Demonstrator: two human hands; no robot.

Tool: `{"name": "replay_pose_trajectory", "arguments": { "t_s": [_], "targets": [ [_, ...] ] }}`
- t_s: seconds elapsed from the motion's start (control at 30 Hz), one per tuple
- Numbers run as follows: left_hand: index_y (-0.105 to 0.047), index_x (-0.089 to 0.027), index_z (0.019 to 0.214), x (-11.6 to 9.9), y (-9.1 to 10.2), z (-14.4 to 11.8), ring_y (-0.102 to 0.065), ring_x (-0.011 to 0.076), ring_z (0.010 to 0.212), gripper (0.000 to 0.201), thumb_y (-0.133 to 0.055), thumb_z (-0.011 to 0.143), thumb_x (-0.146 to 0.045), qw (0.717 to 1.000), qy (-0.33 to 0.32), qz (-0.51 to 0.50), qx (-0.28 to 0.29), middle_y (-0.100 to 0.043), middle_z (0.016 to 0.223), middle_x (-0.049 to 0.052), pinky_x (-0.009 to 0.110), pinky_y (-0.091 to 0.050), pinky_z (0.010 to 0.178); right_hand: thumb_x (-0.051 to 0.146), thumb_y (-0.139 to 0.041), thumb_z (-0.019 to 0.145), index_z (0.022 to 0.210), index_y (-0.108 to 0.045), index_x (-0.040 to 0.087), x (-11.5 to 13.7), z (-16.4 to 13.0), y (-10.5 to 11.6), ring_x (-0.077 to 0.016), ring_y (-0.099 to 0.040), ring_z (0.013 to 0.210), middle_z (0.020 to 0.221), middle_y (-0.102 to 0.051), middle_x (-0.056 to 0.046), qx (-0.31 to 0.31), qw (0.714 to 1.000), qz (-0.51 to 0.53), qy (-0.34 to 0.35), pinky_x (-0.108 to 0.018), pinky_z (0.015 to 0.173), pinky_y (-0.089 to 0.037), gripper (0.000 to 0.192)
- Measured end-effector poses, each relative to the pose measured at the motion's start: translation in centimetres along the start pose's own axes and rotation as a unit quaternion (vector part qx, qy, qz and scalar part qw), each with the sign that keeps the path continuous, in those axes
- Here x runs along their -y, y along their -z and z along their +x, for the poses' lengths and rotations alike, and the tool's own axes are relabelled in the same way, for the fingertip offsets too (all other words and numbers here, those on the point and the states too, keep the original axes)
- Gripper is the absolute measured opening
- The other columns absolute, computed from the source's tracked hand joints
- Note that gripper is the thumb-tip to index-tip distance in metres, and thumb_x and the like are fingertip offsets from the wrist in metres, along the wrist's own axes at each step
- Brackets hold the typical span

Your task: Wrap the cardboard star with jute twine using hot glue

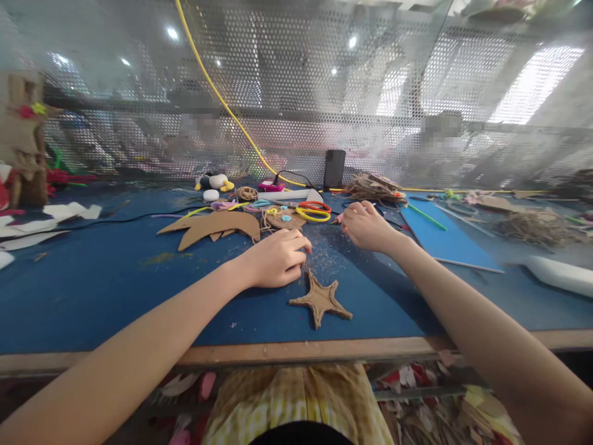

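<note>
A star (321, 298) of brown cardboard, edged with twine, lies flat near the table's front edge. Just above it my left hand (280, 258) rests on the blue table top, fingers loosely curled and apart, with nothing visible in them. My right hand (364, 225) is farther forward and to the right, its fingers closed. A small pinkish tip (340, 219) shows beside those fingers; what they hold is mostly hidden. Scissors (313, 211) with yellow and orange handles lie between the hands. Curved cardboard pieces (217, 226) are left of my left hand.
Behind the hands stand a black phone (334, 169), a twine coil (246, 193) and a plush toy (215, 182). At right lie a blue board (447, 238), a green stick (427, 217) and a fibre bundle (532, 228). A perforated metal screen (296, 93) closes the back.
</note>
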State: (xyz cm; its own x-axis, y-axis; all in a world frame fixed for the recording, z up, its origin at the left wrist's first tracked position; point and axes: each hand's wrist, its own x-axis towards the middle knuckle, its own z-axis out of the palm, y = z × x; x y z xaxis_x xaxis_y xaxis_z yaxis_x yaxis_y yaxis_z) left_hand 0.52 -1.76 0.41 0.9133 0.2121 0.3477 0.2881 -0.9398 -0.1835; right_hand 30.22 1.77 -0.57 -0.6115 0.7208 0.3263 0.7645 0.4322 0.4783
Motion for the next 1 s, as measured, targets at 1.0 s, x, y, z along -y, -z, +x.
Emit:
{"name": "replay_pose_trajectory", "arguments": {
  "t_s": [1.0],
  "targets": [
    [-0.071,-0.015,0.081,0.1,-0.1,-0.3,-0.061,0.0255,0.103,0.021,-0.054,0.093,-0.015,1.000,-0.005,-0.005,-0.001,-0.069,0.113,0.011,0.042,-0.048,0.094,0.029,-0.056,0.092,0.086,-0.073,0.022,-2.4,-1.3,1.2,-0.0321,-0.048,0.114,0.105,-0.075,-0.009,0.006,0.985,0.173,-0.022,-0.047,0.098,-0.033,0.019]
  ]
}}
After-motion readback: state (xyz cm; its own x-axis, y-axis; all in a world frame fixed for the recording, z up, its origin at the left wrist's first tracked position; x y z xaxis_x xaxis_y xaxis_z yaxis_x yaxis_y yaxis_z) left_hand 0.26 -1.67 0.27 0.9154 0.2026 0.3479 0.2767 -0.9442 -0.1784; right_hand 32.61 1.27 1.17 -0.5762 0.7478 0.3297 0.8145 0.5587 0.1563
